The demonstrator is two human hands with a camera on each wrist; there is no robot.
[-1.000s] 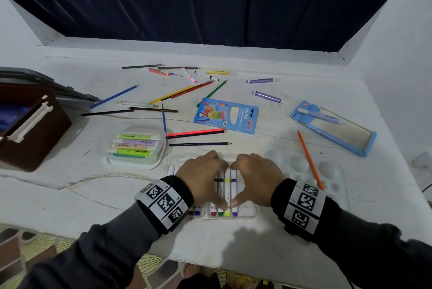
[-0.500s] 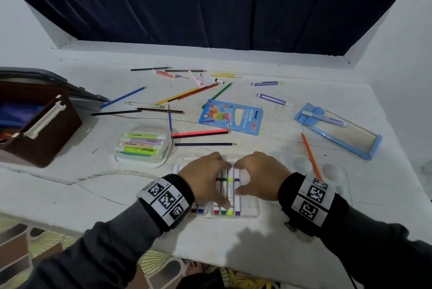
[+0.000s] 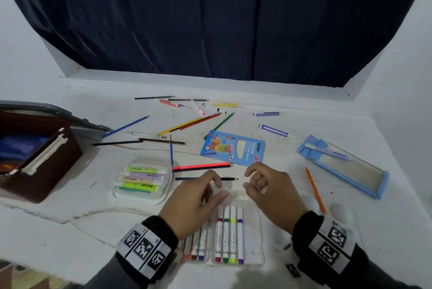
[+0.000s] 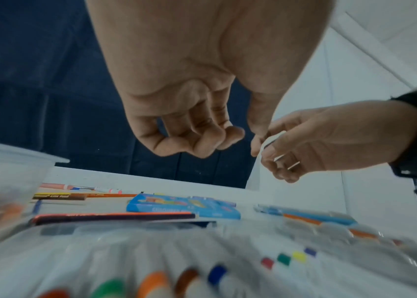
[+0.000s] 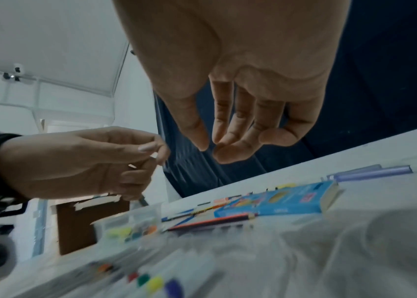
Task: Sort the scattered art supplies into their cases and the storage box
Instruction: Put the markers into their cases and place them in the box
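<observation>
- Left: storage box (image 3: 44, 167) open; highlighters in clear case (image 3: 142, 178).
- Middle: left hand (image 3: 194, 202) and right hand (image 3: 273, 195) above marker case (image 3: 233, 235), fingers loosely curled, holding nothing.
- Far side and right: pencils (image 3: 189, 125) scattered, not yet sorted; blue tray (image 3: 346, 167) nearly empty.

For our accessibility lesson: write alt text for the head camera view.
Two hands, left hand and right hand, hover empty over a clear marker case on a white table. Pencils and markers lie scattered beyond, around a blue pencil box.

The left hand (image 3: 195, 204) hides part of the marker case (image 3: 254, 251) — wrist views blur its markers.
</observation>
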